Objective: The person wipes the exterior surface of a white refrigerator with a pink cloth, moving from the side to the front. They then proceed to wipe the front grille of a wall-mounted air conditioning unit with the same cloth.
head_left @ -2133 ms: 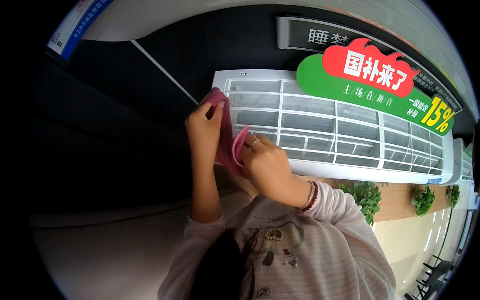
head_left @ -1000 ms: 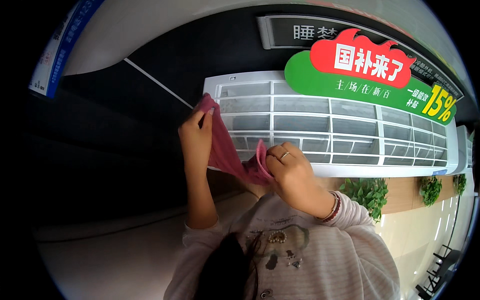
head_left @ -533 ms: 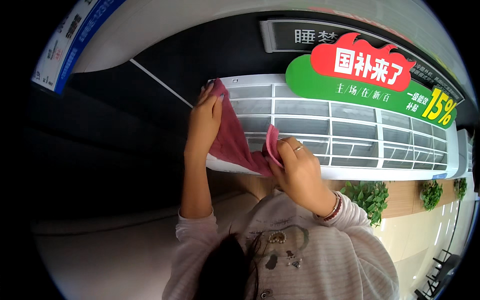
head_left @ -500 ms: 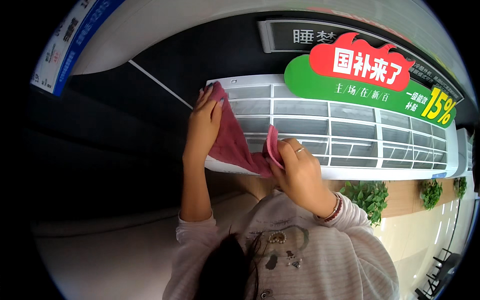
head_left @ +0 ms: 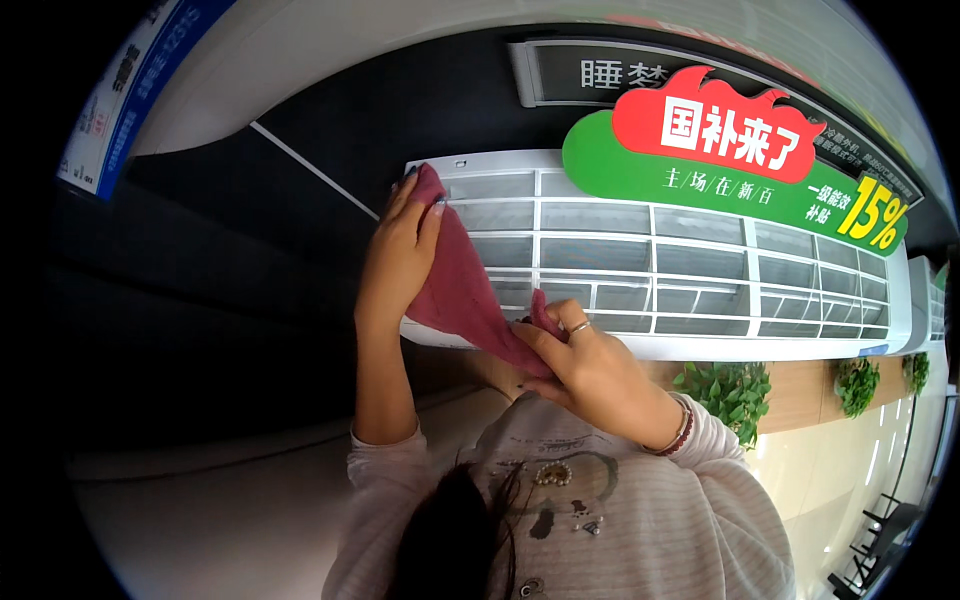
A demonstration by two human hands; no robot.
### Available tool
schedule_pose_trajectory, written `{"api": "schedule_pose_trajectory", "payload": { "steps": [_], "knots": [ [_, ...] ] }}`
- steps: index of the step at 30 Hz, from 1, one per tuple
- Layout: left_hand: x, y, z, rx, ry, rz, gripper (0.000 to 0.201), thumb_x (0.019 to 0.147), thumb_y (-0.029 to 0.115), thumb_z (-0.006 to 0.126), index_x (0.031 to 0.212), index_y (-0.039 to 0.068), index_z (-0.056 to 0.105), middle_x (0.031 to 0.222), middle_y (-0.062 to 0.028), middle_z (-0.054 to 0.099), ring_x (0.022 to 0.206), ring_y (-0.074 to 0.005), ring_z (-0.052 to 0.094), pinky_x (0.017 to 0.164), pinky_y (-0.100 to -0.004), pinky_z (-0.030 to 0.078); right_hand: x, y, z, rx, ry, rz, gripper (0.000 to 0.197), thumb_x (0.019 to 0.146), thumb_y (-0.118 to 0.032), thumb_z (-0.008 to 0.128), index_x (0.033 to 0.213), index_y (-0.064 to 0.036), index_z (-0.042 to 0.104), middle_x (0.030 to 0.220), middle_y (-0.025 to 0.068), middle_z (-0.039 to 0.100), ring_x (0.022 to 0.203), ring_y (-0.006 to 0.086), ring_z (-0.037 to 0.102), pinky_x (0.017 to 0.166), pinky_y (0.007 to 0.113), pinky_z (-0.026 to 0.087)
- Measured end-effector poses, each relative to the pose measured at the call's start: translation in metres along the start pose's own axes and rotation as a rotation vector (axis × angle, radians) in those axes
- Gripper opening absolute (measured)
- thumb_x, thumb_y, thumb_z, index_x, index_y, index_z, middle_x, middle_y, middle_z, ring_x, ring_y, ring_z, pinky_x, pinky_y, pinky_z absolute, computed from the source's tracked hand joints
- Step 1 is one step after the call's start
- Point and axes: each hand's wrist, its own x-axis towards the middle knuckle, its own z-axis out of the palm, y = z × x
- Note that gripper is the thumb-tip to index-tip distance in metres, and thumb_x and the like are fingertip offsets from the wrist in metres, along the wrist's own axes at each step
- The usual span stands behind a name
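A dark pink cloth (head_left: 462, 292) lies across the left end of a white wall-type air conditioner (head_left: 700, 347), over the edge of its slatted grille. My left hand (head_left: 400, 250) presses the cloth's far corner against the unit's left end, fingers closed over it. At the near edge, my right hand (head_left: 595, 370) pinches the cloth's other end, with a short fold standing up by the thumb and forefinger. Between the two hands the cloth stretches in a slanting strip. It hides the grille's left corner.
A green and red promotional sign (head_left: 730, 150) stands along the unit's far side. Behind it is a dark panel (head_left: 545, 75). Leafy plants (head_left: 730, 395) line a wooden ledge below right. A white and blue poster (head_left: 125, 110) hangs at upper left.
My right hand has come slightly nearer to me, and the cloth is drawn straighter between my hands. The upright fold by the right hand is shorter. My left hand stays at the corner.
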Motion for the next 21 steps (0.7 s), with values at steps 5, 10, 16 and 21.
{"api": "schedule_pose_trajectory", "payload": {
  "steps": [5,10,16,21],
  "knots": [
    [0.001,-0.004,0.009,0.016,0.029,0.01,0.037,0.09,0.022,0.037,0.118,-0.001,0.045,0.127,-0.0198,0.039,0.119,-0.0342,0.036,0.098,-0.0348,0.029,0.008,0.008,-0.003,-0.081,0.259,-0.084,0.028,0.063,-0.004,0.064,0.09,-0.0025,0.059,0.093,0.0129,0.05,0.069,0.0263,0.057,0.056,0.033,0.048],
    [-0.023,0.008,0.006,0.041,0.04,-0.151,0.036,0.09,0.021,0.036,0.116,-0.002,0.044,0.124,-0.0238,0.04,0.111,-0.0384,0.042,0.093,-0.0379,0.036,0.016,0.014,-0.003,-0.175,0.426,-0.02,0.021,0.064,-0.002,0.061,0.085,-0.0031,0.061,0.089,0.0116,0.054,0.07,0.0256,0.057,0.055,0.032,0.048],
    [-0.018,0.005,0.007,0.051,0.063,-0.081,0.035,0.09,0.02,0.035,0.116,-0.002,0.043,0.124,-0.022,0.041,0.108,-0.0392,0.044,0.091,-0.0386,0.038,0.016,0.012,0.01,-0.184,0.418,0.035,0.019,0.066,-0.004,0.061,0.085,-0.0043,0.062,0.086,0.0108,0.054,0.07,0.0254,0.057,0.053,0.033,0.048],
    [0.01,-0.009,0.013,0.016,0.067,0.05,0.035,0.09,0.019,0.035,0.118,0.0,0.044,0.126,-0.0194,0.04,0.118,-0.0367,0.035,0.097,-0.0365,0.03,0.035,0.017,0.019,-0.17,0.433,0.061,0.018,0.067,-0.005,0.061,0.085,-0.0042,0.062,0.083,0.0101,0.052,0.07,0.0256,0.056,0.054,0.034,0.048]
  ]
}}
